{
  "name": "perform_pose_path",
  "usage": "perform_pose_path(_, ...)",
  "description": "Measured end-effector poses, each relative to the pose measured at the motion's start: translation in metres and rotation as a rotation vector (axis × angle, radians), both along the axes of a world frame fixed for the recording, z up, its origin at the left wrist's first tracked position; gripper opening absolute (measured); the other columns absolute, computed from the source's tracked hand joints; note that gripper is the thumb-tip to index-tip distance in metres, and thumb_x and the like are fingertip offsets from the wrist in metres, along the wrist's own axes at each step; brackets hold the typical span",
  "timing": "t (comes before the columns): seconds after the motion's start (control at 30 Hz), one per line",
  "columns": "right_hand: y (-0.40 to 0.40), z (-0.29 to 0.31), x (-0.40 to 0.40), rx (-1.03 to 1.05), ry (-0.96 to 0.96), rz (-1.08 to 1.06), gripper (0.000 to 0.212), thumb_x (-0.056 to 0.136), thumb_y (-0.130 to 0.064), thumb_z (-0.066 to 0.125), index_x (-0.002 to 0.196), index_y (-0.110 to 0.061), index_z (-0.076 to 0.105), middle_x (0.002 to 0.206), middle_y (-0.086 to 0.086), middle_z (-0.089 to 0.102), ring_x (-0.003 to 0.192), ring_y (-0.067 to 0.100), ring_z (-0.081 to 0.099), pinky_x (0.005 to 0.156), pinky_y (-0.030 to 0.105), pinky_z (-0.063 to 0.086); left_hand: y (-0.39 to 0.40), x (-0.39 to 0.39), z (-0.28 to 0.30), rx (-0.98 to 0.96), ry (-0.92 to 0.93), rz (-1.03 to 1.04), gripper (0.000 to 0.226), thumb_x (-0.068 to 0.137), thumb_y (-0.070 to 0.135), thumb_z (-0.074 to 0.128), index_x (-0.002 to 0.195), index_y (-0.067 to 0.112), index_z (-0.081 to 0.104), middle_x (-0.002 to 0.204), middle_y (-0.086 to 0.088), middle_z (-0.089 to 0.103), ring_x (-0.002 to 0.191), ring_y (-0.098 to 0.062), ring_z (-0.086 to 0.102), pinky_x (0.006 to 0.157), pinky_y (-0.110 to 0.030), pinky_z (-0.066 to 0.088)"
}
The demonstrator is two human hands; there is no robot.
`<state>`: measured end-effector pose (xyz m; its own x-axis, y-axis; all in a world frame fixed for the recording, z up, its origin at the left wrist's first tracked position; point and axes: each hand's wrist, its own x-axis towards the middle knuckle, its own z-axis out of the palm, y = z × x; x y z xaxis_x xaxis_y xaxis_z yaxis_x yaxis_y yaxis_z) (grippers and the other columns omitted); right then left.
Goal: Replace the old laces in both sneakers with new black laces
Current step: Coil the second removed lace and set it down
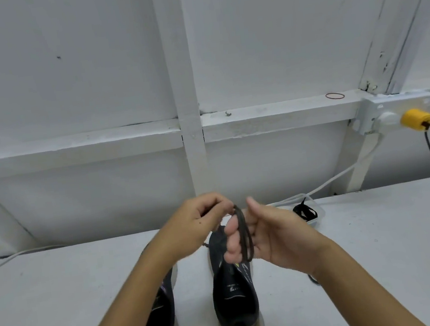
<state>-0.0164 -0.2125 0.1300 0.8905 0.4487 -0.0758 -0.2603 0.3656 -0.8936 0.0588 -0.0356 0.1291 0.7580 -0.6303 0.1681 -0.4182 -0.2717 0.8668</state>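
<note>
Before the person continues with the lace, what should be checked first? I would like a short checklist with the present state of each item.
1. Lace held firmly: ok, the left hand pinches its top and loops wrap the right hand fingers.
2. Lace fully free of the right sneaker: cannot tell, a strand trails down behind the hands.
3. Both sneakers upright on the table: ok; the left sneaker is partly hidden by the forearm.
4. New black laces within reach: ok, they lie in the clear container to the right.
5. Left sneaker unlaced: cannot tell.
</note>
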Motion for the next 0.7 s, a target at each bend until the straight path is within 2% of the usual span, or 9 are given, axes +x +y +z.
perform_pose_path(0.1, -0.003, 0.005, 0.008, 0.215, 0.028, -0.192, 0.068, 0.097, -0.053, 0.035, 0.09, -0.004, 0.081, 0.091, 0.018, 0.076, 0.087, 0.03, 0.076, 0.077, 0.035, 0.063, -0.016, -0.016, -0.026, 0.0, 0.079, 0.065, 0.023, 0.099, 0.024, 0.05, 0.093, 0.019, 0.072, 0.074, 0.002, 0.068, 0.066, -0.006, 0.057, 0.067, -0.038, 0.047)
perform_pose_path(0.13, -0.006, 0.006, 0.012, 0.237, 0.034, -0.255, 0.076, 0.096, -0.058, 0.03, 0.092, -0.001, 0.081, 0.095, 0.022, 0.075, 0.091, 0.032, 0.076, 0.078, 0.036, 0.063, -0.017, -0.024, -0.034, 0.082, 0.031, 0.074, 0.023, 0.102, 0.023, 0.049, 0.094, 0.015, 0.069, 0.068, 0.012, 0.064, 0.06, 0.001, 0.052, 0.074, -0.035, 0.052)
perform_pose_path(0.17, -0.011, 0.004, 0.016, 0.231, 0.027, -0.3, 0.083, 0.095, -0.063, 0.026, 0.096, 0.001, 0.079, 0.1, 0.025, 0.074, 0.096, 0.034, 0.075, 0.081, 0.036, 0.063, -0.017, -0.032, -0.039, 0.177, -0.051, 0.045, 0.023, 0.104, 0.024, 0.047, 0.098, 0.019, 0.069, 0.065, 0.023, 0.061, 0.061, 0.006, 0.051, 0.067, -0.018, 0.047)
perform_pose_path(0.23, -0.02, -0.001, 0.024, 0.134, 0.006, -0.342, 0.093, 0.087, -0.071, 0.02, 0.107, 0.004, 0.072, 0.106, 0.025, 0.074, 0.103, 0.034, 0.073, 0.083, 0.034, 0.061, -0.013, -0.048, -0.043, 0.348, -0.201, -0.088, 0.024, 0.105, 0.035, 0.044, 0.098, 0.03, 0.066, 0.07, 0.032, 0.055, 0.075, 0.007, 0.054, 0.074, -0.021, 0.046)
perform_pose_path(0.33, -0.025, -0.016, 0.027, -0.161, 0.005, -0.261, 0.104, 0.079, -0.078, 0.01, 0.113, 0.001, 0.068, 0.108, 0.021, 0.075, 0.105, 0.029, 0.072, 0.088, 0.029, 0.056, -0.005, -0.052, -0.024, 0.475, -0.311, -0.158, 0.027, 0.104, 0.042, 0.043, 0.083, 0.029, 0.052, 0.067, 0.018, 0.048, 0.071, -0.007, 0.045, 0.069, -0.027, 0.039)
perform_pose_path(0.47, -0.016, -0.025, 0.013, -0.292, 0.022, 0.03, 0.117, 0.068, -0.093, 0.015, 0.11, -0.001, 0.072, 0.107, 0.022, 0.073, 0.102, 0.03, 0.071, 0.092, 0.032, 0.054, 0.005, -0.024, 0.023, 0.304, -0.347, -0.061, 0.024, 0.099, 0.039, 0.057, 0.082, 0.025, 0.066, 0.063, 0.016, 0.057, 0.061, -0.004, 0.051, 0.058, -0.017, 0.037)
perform_pose_path(0.53, -0.011, -0.02, 0.007, -0.191, 0.012, 0.115, 0.117, 0.067, -0.092, 0.015, 0.109, 0.001, 0.072, 0.105, 0.024, 0.073, 0.103, 0.035, 0.071, 0.092, 0.036, 0.055, 0.006, -0.008, 0.033, 0.186, -0.246, -0.039, 0.017, 0.096, 0.032, 0.063, 0.081, 0.029, 0.069, 0.064, 0.018, 0.061, 0.061, -0.002, 0.052, 0.06, -0.016, 0.039)
perform_pose_path(0.63, -0.011, -0.007, 0.004, 0.002, -0.022, 0.114, 0.119, 0.068, -0.092, 0.012, 0.108, 0.0, 0.075, 0.105, 0.025, 0.073, 0.102, 0.038, 0.071, 0.095, 0.041, 0.056, -0.004, 0.002, 0.013, -0.001, -0.067, -0.046, 0.025, 0.096, 0.016, 0.064, 0.078, 0.032, 0.069, 0.069, 0.019, 0.064, 0.066, 0.003, 0.055, 0.067, -0.014, 0.043)
perform_pose_path(0.7, -0.012, 0.001, 0.006, 0.102, -0.039, 0.051, 0.122, 0.069, -0.094, 0.01, 0.109, 0.001, 0.076, 0.108, 0.027, 0.072, 0.104, 0.038, 0.071, 0.094, 0.04, 0.057, -0.01, -0.002, -0.011, -0.04, 0.045, -0.064, 0.018, 0.094, 0.019, 0.064, 0.079, 0.027, 0.071, 0.072, 0.017, 0.065, 0.071, 0.002, 0.057, 0.07, -0.019, 0.045)
